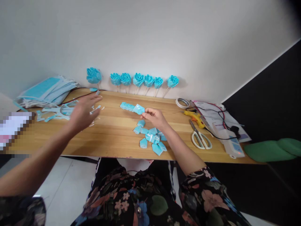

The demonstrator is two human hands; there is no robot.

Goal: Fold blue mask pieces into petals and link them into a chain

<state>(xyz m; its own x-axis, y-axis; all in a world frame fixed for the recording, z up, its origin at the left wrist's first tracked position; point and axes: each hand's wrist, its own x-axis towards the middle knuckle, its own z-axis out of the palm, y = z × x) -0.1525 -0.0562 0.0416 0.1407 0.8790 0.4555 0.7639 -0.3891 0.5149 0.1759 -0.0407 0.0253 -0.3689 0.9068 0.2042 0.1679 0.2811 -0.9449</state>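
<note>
Between the thumb and fingers of my right hand (pixel 154 117) is a light-blue folded fabric petal (pixel 139 109). Its far end meets a row of small blue pieces (pixel 127 106) lying on the table; whether they are joined, I cannot tell. Below that hand lies a loose cluster of blue petals (pixel 157 148), some overlapping, with a white strip across one. My left hand (pixel 84 111) is slightly blurred, its fingers stretched out and holding nothing. It hovers over white and pale-blue scraps (pixel 55 110) and cut bits on the left of the table.
Several blue fabric roses (pixel 138 79) on sticks lean along the wall. A stack of blue masks (pixel 47 91) lies at left. On the right are white-handled scissors (pixel 201 140), a yellow glue gun (pixel 195 118), a tape roll (pixel 182 103), papers and a power strip (pixel 232 146) with cables.
</note>
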